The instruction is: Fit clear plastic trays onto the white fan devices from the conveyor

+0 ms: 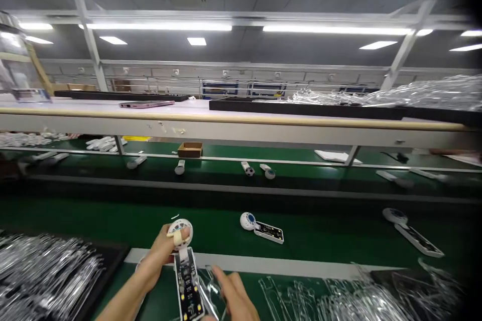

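My left hand (162, 253) grips a small white handheld fan body (185, 266) by its round head, thumb with a finger cot pressed on it; the open handle shows a circuit board. My right hand (231, 293) is closed on a clear plastic piece (211, 286) beside the handle's lower end. Both are low over the green bench at the bottom centre.
Two more open fan bodies (261, 227) (410, 233) lie on the green conveyor belt. Piles of clear plastic parts sit at left (41, 271) and right (361, 296). Further fans (248, 169) and a cardboard box (190, 149) lie beyond, under a long shelf (241, 128).
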`<action>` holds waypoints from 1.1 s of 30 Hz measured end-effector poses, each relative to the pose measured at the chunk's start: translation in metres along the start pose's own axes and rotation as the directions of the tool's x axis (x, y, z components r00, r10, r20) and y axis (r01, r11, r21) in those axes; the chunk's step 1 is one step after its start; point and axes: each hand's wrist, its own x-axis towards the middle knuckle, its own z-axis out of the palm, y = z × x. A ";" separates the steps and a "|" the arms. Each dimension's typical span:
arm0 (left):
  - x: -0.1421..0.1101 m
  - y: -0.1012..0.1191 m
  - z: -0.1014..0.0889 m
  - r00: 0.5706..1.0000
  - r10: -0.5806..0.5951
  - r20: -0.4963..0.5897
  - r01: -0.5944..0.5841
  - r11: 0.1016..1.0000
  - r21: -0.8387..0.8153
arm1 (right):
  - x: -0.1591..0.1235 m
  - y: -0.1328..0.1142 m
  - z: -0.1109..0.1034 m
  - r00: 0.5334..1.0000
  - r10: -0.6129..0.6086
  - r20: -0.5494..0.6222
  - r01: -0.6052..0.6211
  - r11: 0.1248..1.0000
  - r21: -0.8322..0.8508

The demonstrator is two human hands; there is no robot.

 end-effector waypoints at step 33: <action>-0.069 -0.051 0.021 0.966 0.243 -0.085 -0.257 0.937 -0.237 | 0.004 -0.039 0.033 0.869 0.225 -0.441 0.013 0.880 0.475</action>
